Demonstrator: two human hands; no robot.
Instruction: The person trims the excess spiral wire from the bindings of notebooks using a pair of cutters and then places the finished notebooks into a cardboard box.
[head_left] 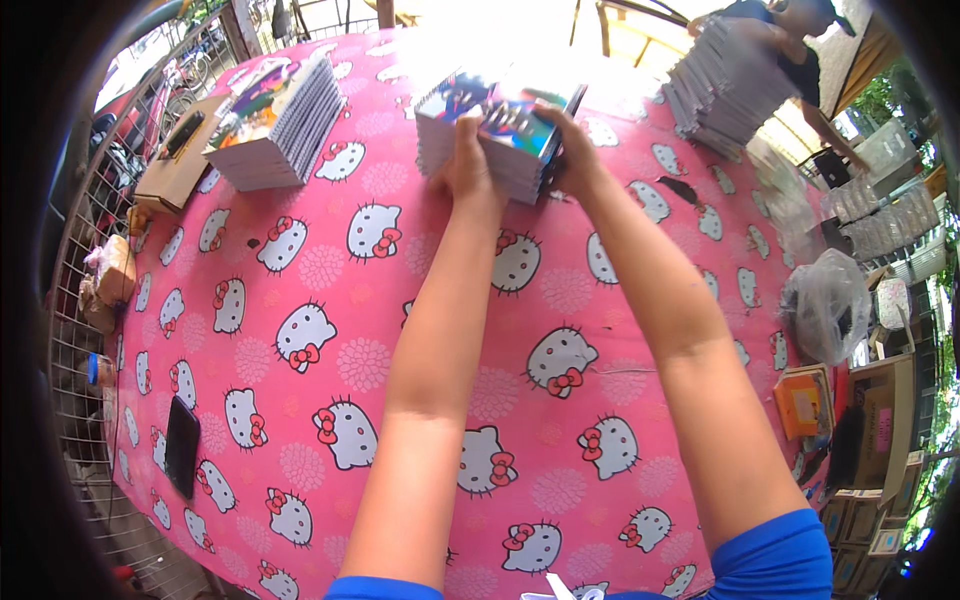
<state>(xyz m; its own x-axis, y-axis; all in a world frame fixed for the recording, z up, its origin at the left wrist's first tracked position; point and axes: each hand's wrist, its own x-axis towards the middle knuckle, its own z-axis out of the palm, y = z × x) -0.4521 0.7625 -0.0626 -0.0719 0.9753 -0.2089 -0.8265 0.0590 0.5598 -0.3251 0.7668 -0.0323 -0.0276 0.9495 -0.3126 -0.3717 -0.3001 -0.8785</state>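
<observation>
Both my arms reach out to a stack of spiral notebooks (515, 165) with colourful covers, at the far middle of the table. My left hand (468, 165) presses on its near left side, the thumb up by the top cover. My right hand (575, 150) wraps the stack's right side, fingers over the top edge. Between them the stack is gripped. Further left, apart from my hands, stands another tall stack of spiral notebooks (280, 125) with a bright picture cover.
A pink cartoon-cat cloth (370, 360) covers the table. A black phone (182, 447) lies near left, a cardboard piece (180, 160) far left. At the far right, a person (790, 50) stands by a tall leaning notebook pile (725, 90). A clear plastic bag (828, 305) sits at the right edge.
</observation>
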